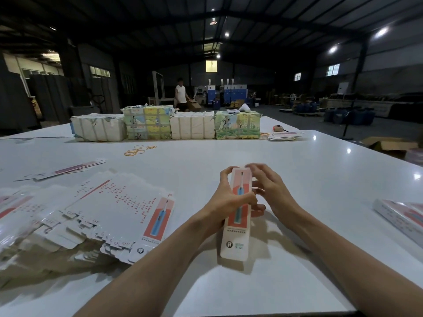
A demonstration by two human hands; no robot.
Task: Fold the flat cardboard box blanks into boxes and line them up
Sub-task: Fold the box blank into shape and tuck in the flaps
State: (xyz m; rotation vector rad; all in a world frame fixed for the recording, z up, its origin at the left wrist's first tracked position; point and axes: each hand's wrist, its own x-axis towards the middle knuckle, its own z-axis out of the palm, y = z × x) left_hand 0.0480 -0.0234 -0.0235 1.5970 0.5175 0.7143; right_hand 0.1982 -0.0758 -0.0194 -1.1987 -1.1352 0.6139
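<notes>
Box (238, 209) sits at the centre of my view, a long narrow carton with a toothbrush printed on a red panel, standing slanted with its near end down at 6 o'clock on the white tabletop (297, 161) and its far end raised toward 12. My left hand (225, 200) wraps it from 9 o'clock, thumb across the printed face and fingertips curled over the far top corner, so that grip is closed on the box. My right hand (272, 191) comes in from 3 o'clock with its fingers spread; the tips touch the top end and the right edge (more a pinch on the side than a full clasp), and the thumb lies low against the side wall.

At 9 o'clock a fanned stack of blanks (103, 213) lies flat, white with red print, tabs pointing toward me. A few more blanks (68, 169) lie apart at 10 o'clock. Loose rubber bands (139, 150) are scattered at 11, well apart from the hands. Along the far edge at 12 stand four wrapped bundles (169, 125) in a row, touching one another. At 3 o'clock, by the right edge, finished boxes (402, 216) lie flat side by side. Behind the bundles, a person (181, 94) in a white sleeveless top bends over cartons on the floor.
</notes>
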